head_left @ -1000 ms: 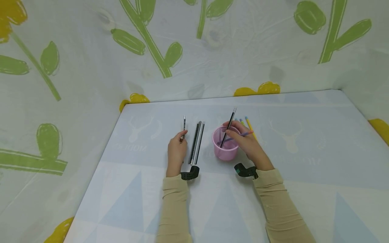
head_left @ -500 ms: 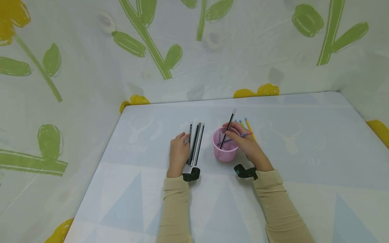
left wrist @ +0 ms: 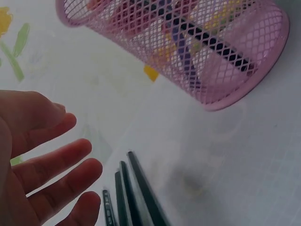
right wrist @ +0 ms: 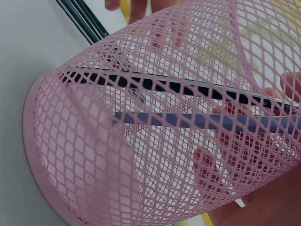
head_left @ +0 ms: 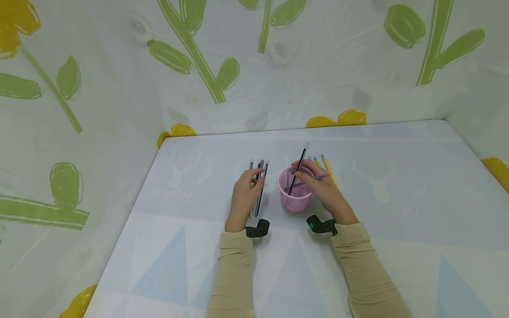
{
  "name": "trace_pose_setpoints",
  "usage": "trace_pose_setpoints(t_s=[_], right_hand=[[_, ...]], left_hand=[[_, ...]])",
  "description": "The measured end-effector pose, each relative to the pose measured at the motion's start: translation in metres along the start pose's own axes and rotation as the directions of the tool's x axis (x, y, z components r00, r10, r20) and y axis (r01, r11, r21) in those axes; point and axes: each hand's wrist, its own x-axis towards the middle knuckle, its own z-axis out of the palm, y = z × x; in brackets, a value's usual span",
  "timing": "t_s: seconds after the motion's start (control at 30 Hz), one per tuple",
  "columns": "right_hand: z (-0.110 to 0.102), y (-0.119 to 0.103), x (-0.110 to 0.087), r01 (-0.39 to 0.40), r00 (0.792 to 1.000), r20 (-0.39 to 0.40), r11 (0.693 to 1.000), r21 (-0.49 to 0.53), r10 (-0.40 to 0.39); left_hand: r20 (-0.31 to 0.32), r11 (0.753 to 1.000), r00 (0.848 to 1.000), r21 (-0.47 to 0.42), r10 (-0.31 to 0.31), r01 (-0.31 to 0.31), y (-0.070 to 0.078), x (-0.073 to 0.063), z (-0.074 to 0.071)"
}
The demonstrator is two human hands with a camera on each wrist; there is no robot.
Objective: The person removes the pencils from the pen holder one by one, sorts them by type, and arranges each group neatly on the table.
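Observation:
My left hand [head_left: 244, 196] hovers over or touches several black pencils [head_left: 261, 194] lying side by side; its fingers look loosely spread. In the left wrist view, nothing shows between the thumb and fingers [left wrist: 80, 179], with the black pencils [left wrist: 141, 193] beyond them. My right hand [head_left: 324, 190] grips the rim of a pink mesh pencil cup [head_left: 295, 204], fingers on its far side. A black pencil [head_left: 302, 154] leans in the cup, the thumb tip against or near it. A purple pencil [right wrist: 188, 120] with an orange end also leans inside.
Yellow pencils [head_left: 325, 162] with blue ends lie just beyond the right hand, partly hidden by it. A pale blue and white patterned cloth [head_left: 381, 274] covers the table. A flower-printed curtain [head_left: 318, 79] stands at the back and sides.
My left hand set down a black pencil beside the others, let go, and moved right over the row. The right hand and cup stay in place.

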Motion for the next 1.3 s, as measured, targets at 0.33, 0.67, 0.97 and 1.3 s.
trace_pose_setpoints(t_s=[0.33, 0.67, 0.97, 1.3], right_hand=[[0.0, -0.004, -0.001, -0.011, 1.0, -0.015, 1.0, 0.01, 0.012], [0.001, -0.003, -0.002, -0.032, 0.999, -0.019, 0.999, 0.021, 0.033], [0.002, 0.001, 0.0, -0.049, 0.999, -0.007, 0.999, 0.012, 0.05], [0.001, 0.0, -0.001, -0.052, 0.999, -0.012, 0.999, 0.005, 0.052]], left_hand=[[0.081, 0.995, 0.992, 0.021, 0.099, -0.101, 0.013, -0.001, 0.013], [0.157, 0.997, 0.985, 0.024, 0.067, -0.071, 0.012, -0.002, 0.017], [0.153, 0.991, 0.981, 0.041, 0.12, -0.128, 0.013, -0.004, 0.022], [0.139, 0.989, 0.982, 0.058, 0.125, -0.135, 0.012, -0.005, 0.024]])
